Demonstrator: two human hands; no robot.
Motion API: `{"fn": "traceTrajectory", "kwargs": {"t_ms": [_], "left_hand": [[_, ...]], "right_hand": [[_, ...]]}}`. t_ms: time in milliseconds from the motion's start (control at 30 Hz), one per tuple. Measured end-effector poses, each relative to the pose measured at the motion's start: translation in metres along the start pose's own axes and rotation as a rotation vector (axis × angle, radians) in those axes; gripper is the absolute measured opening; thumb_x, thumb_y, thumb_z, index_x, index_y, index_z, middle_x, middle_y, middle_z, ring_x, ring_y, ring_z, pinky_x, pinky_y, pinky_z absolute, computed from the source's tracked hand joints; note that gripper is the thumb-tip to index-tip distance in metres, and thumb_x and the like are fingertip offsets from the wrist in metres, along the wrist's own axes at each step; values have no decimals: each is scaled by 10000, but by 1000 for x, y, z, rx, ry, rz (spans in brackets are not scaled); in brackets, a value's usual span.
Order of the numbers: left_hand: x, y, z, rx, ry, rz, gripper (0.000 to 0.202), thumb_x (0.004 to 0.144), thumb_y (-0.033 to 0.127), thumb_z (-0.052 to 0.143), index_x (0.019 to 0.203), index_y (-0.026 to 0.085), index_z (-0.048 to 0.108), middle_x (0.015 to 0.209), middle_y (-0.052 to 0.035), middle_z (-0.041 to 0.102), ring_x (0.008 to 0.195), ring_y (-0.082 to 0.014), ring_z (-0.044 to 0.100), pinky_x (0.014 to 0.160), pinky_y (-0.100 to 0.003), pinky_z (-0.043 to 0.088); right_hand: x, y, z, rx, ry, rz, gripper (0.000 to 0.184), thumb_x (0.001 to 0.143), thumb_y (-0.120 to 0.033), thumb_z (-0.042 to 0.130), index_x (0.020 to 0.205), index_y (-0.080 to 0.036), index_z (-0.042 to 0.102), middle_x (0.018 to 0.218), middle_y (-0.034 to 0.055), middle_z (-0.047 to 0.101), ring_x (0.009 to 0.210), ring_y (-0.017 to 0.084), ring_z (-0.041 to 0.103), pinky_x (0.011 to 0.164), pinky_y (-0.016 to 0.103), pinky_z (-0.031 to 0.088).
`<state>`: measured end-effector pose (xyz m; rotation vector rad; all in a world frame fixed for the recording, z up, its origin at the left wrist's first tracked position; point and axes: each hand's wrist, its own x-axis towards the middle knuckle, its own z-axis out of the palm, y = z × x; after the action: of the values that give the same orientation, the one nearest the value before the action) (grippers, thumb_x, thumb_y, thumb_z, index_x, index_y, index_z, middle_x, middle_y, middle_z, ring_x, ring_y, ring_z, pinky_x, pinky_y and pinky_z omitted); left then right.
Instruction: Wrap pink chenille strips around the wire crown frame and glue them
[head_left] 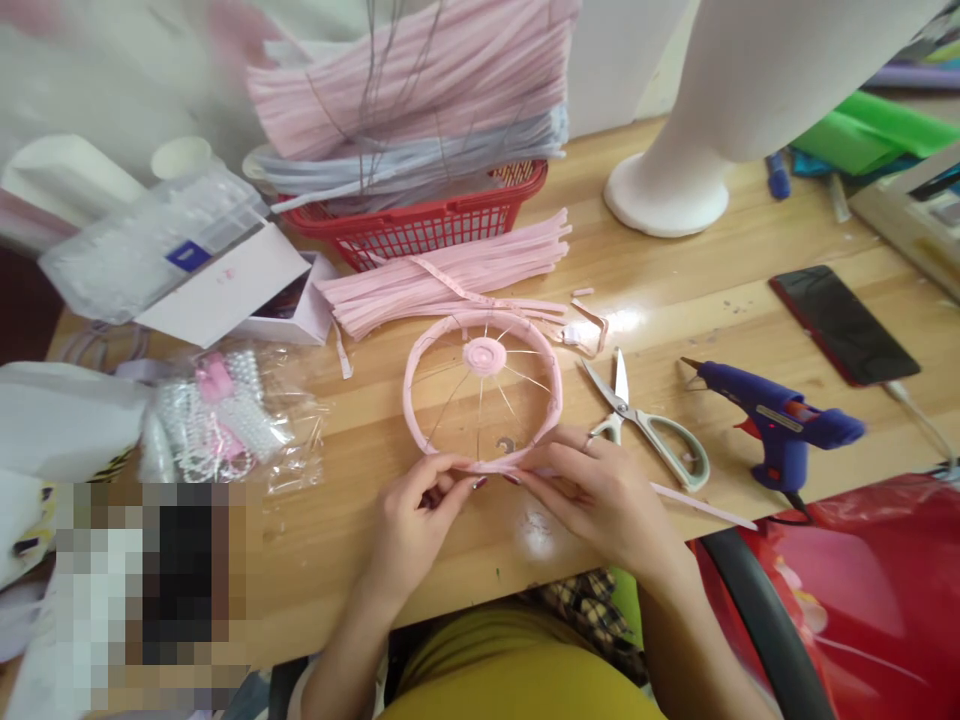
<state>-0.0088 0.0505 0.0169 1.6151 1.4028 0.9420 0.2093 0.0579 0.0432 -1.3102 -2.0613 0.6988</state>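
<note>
The left hand and right hand are pinching a pink-wrapped, spoked wire hoop at its six-o'clock rim, over the desk; open scissors are lying at three o'clock.

Wooden table | scissors | glue gun | phone | red basket | pink strip bundle

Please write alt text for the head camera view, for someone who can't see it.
A person's left hand and right hand pinch the near rim of a pink spoked wheel on a wooden table. Scissors and a blue glue gun lie to its right; behind it are pink strips and a red basket.
</note>
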Motion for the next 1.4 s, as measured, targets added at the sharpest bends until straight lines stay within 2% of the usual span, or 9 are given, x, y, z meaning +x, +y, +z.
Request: {"fn": "traceTrajectory", "kwargs": {"t_ms": [233,433,500,567,633,733,933,1200,1400], "left_hand": [[-5,0,-6,22,49,35,144,868,178,677,986,226,743,541,85,554,465,-83,512,510,-181,463],[-6,-7,-25,39,263,65,102,972,267,597,1026,198,649,705,22,627,521,-113,595,454,-190,483],[-5,-9,-30,70,272,119,195,948,273,635,1130,220,678,861,-23,631,664,-147,641,543,-236,546],[-4,-9,-34,113,256,191,264,903,258,693,1163,285,728,1016,-60,612,902,-208,648,778,-350,588],[-2,-6,-38,221,209,301,246,900,241,704,1120,331,766,1178,-88,587,1094,-271,583,978,-483,501],[2,1,-47,424,102,463,164,958,247,637,996,308,784,1330,-105,559,1195,-330,497,1017,-570,397],[-2,8,-56,414,91,539,161,967,268,627,843,262,729,1244,-87,597,1171,-313,489,1011,-534,353],[-15,12,-39,172,241,521,234,1038,304,478,861,229,610,957,-74,641,1018,-238,605,940,-421,483],[-18,15,-48,106,104,581,318,1019,388,527,790,268,714,859,-41,751,1119,-274,599,1093,-511,354]], "right_hand": [[-3,5,1,57,107,7,86,956,-220,651,914,-211,726,1047,102,668,935,219,694,767,331,562],[-8,4,4,174,162,94,157,944,-274,659,805,-215,700,997,88,726,913,224,723,780,339,581],[-10,3,2,247,176,116,176,924,-308,688,778,-213,710,981,95,733,903,228,725,752,327,586],[-11,2,-3,299,185,122,187,904,-329,714,758,-211,714,968,100,740,914,233,724,744,321,585],[-12,3,-8,316,198,106,194,889,-349,732,755,-210,715,947,100,746,929,239,722,771,333,581],[-11,2,-14,344,203,84,212,868,-385,757,755,-211,713,897,88,747,901,236,718,808,355,575],[-13,-9,-15,468,194,66,283,843,-441,774,704,-210,690,790,67,728,783,216,699,713,339,578],[-22,-15,0,599,272,91,283,830,-427,787,688,-215,664,757,49,696,733,193,659,664,317,551],[-26,-19,3,702,279,126,247,803,-386,818,678,-221,685,744,38,687,719,185,636,625,299,518]]}}
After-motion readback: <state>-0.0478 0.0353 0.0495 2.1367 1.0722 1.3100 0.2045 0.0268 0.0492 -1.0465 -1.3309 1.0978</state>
